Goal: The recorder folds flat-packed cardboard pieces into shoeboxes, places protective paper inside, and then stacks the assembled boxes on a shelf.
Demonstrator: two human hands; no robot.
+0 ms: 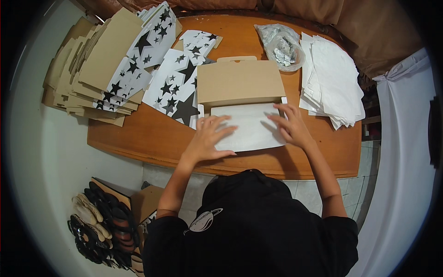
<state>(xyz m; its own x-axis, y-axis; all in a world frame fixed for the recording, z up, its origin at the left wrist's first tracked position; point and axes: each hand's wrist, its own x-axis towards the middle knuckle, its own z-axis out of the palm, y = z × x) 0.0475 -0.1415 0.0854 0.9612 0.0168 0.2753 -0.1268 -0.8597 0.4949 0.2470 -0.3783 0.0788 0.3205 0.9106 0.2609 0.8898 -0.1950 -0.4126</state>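
An open cardboard box stands in front of me on the table, its brown lid tilted up on the far side. White paper covers the near part of the box. My left hand is over the left end of the paper, fingers spread and thumb stretched along the near edge. At the right end, my right hand has its fingers apart and slightly bent, fingertips at the paper and the box's side. Neither hand grips anything. What lies beneath the paper is hidden.
Flat cardboard pieces are piled at the left, some white with black stars. More star-printed card lies left of the box. A clear plastic bag with small packets sits behind, beside stacked white paper sheets. Shoes stand at lower left.
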